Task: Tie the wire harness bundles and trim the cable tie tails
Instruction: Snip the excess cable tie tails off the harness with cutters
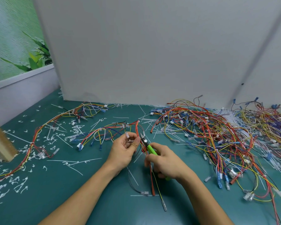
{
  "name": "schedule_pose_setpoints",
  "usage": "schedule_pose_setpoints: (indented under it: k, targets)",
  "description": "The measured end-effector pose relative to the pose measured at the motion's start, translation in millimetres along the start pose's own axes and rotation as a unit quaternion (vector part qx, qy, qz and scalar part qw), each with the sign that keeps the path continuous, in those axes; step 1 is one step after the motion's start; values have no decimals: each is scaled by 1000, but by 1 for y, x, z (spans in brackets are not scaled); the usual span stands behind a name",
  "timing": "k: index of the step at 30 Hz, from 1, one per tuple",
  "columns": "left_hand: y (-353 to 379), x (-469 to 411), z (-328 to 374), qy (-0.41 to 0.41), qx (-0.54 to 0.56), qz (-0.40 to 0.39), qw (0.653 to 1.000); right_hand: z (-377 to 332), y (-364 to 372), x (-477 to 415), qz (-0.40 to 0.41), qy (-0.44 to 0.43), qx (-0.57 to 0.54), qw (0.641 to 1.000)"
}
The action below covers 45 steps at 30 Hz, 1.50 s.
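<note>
"One harness in work, mid-bench?"

"Yes. The left hand pinches it between thumb and fingertips, and the right hand has its grip curled round the green cutters, blades up against the bundle."

"How far along?"

"Partway, I'd judge. Tied harnesses lie at the left among cut tails — so some are done — but the big pile on the right looks yet to be tied and trimmed."

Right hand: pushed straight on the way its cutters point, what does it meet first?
Probably the red wires that the left hand pinches, just past the tip of the cutters gripped by the right hand; depth is unclear.
</note>
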<state>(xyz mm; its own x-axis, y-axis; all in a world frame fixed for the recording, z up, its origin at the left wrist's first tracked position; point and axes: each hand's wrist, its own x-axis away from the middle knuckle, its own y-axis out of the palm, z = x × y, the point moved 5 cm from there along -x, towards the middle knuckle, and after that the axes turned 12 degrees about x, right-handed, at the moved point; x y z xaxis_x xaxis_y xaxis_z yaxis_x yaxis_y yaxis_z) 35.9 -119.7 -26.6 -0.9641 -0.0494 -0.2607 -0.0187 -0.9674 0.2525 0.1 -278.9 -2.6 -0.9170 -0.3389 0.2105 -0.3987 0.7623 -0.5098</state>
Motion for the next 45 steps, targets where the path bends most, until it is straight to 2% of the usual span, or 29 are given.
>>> schedule_pose_setpoints:
  k: [12,36,45]
  targets:
    - [-5,-4,-10,-28,19,24,999,-2,0,0,14,-43,58,997]
    - [-1,-3,-3,-20,61,0,998,-2,3,-1,9,-39,46,998]
    - [-2,-3,-4,-32,84,-5,996,-6,3,1,23,-65,55,996]
